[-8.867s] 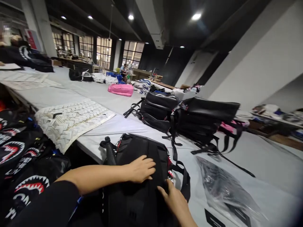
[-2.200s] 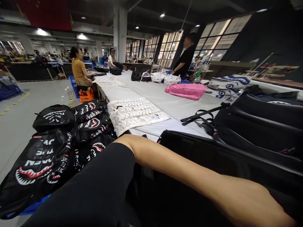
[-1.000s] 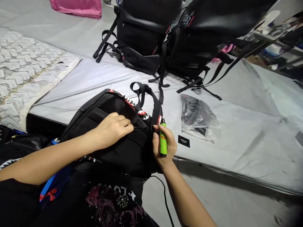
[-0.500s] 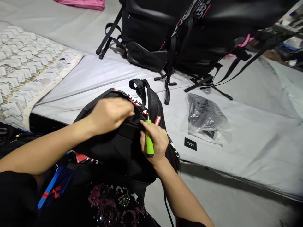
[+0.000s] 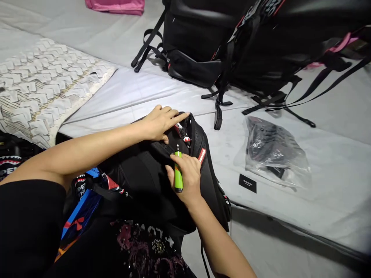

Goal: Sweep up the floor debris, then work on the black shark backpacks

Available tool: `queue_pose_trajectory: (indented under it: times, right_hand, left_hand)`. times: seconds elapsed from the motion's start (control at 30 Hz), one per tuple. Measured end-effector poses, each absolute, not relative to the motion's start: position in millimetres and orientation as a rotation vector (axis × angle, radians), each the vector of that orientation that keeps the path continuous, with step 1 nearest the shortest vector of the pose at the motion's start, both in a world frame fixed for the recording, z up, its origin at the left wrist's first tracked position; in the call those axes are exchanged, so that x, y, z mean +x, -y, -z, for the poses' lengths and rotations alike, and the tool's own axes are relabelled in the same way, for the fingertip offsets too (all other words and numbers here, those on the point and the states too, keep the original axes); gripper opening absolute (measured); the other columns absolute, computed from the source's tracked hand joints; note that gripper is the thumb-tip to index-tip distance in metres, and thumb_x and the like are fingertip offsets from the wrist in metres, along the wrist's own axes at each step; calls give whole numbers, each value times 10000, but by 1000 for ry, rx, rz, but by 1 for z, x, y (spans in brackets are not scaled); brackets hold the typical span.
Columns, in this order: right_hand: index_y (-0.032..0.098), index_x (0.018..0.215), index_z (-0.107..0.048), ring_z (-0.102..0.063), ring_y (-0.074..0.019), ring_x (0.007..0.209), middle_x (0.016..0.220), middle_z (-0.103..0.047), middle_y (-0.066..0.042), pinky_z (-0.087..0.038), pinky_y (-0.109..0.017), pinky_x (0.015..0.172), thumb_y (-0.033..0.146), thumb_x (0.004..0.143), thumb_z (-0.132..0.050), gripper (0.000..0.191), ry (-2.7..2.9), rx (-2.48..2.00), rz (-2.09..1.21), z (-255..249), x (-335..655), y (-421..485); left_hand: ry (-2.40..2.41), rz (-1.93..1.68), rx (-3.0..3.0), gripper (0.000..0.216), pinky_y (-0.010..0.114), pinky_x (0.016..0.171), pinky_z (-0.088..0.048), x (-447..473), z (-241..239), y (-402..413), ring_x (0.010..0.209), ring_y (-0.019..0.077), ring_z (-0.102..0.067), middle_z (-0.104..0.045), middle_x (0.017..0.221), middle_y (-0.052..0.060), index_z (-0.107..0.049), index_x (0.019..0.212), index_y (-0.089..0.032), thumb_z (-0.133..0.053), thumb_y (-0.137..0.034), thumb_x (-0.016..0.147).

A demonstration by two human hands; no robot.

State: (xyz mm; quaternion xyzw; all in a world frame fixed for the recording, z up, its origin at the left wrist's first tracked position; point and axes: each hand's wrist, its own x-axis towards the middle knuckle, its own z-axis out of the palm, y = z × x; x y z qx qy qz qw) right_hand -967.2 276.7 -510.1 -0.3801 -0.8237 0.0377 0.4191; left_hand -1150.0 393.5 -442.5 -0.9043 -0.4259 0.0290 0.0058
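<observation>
Left hand: the left hand (image 5: 158, 122) lies on the top edge of the black backpack (image 5: 156, 173), fingers stretched out and pressed flat on the fabric, gripping nothing.
Right hand: the right hand (image 5: 185, 177) is curled round a green lighter (image 5: 177, 174), holding it upright with the metal tip at 12 o'clock, right against the bag.
Backpack: sits at the near edge of the grey table (image 5: 319, 154), hanging partly over it toward the person's lap, with a red tag at 2 o'clock from the lighter.
Lighter: in the right fist, just below the left hand, tip nearly touching the seam there.
At 3 o'clock: a clear plastic bag (image 5: 274, 148) with dark contents, a small black label (image 5: 247, 183) just beside it.
At 12 to 1 o'clock: a pile of black bags (image 5: 246, 42), straps trailing over the table.
At 10 o'clock: a white patterned sheet (image 5: 43, 85).
Far 12 o'clock: a pink bag (image 5: 116, 5), cut by the frame.
</observation>
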Motion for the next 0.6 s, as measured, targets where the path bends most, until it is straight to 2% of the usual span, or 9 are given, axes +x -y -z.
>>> queue_pose_trajectory:
  times: [0.1,0.17,0.2,0.27,0.33,0.43,0.5,0.6]
  right_hand:
    - [192,1194,-571,-669,-278,923,1009,-706,-130,-473,-432,841,238,917,-636,288,2008,-910,-125,511,-962,-280]
    - [199,1189,-581,-677,-279,897,984,-715,-121,-480,-439,834,278,929,-612,274,1964,-888,-148,512,-961,-282]
    - [206,1200,-578,-682,-278,895,988,-721,-116,-485,-444,838,289,933,-601,281,1956,-891,-170,513,-961,-283]
    - [219,1257,-540,-699,-272,914,1016,-729,-106,-509,-444,849,295,938,-587,332,1925,-950,-269,515,-962,-283]
    - [222,1306,-480,-718,-261,946,1048,-731,-102,-546,-421,838,283,941,-584,384,1851,-1051,-429,516,-962,-283]
    - [233,1248,-505,-734,-240,891,1025,-737,-81,-577,-386,790,267,927,-617,341,1836,-1155,-497,510,-957,-283]
    - [240,1173,-576,-724,-229,825,993,-745,-64,-575,-386,783,256,912,-646,271,1949,-1158,-381,502,-952,-286]
    - [236,1142,-647,-717,-220,818,1003,-762,-58,-562,-382,790,234,917,-654,225,2093,-1130,-316,489,-944,-293]
  left_hand:
    - [1254,-39,-2818,1234,576,1142,-173,-1152,445,-385,1450,424,-233,-217,1612,254,17,1594,-135,-784,-518,737]
    - [1228,-57,-2805,1274,631,1149,-99,-1150,446,-382,1482,450,-149,-114,1640,260,49,1593,-135,-792,-532,722]
    - [1235,-73,-2796,1287,634,1148,-103,-1149,447,-381,1480,455,-151,-92,1645,258,56,1594,-141,-800,-527,713]
    - [1294,-104,-2771,1296,586,1130,-199,-1147,451,-382,1429,443,-261,-134,1636,257,58,1596,-148,-819,-487,703]
    - [1355,-123,-2747,1268,498,1071,-309,-1145,456,-384,1322,398,-398,-259,1593,253,35,1599,-140,-824,-428,712]
    - [1364,-130,-2727,1159,438,1016,-353,-1145,460,-383,1234,353,-457,-381,1527,226,-39,1599,-116,-793,-370,755]
    - [1361,-128,-2718,1113,444,1026,-345,-1146,460,-381,1249,348,-445,-378,1533,215,-68,1596,-109,-775,-358,773]
    - [1349,-124,-2725,1214,471,1058,-332,-1147,457,-379,1350,372,-362,-246,1608,220,-7,1598,-119,-813,-384,730]
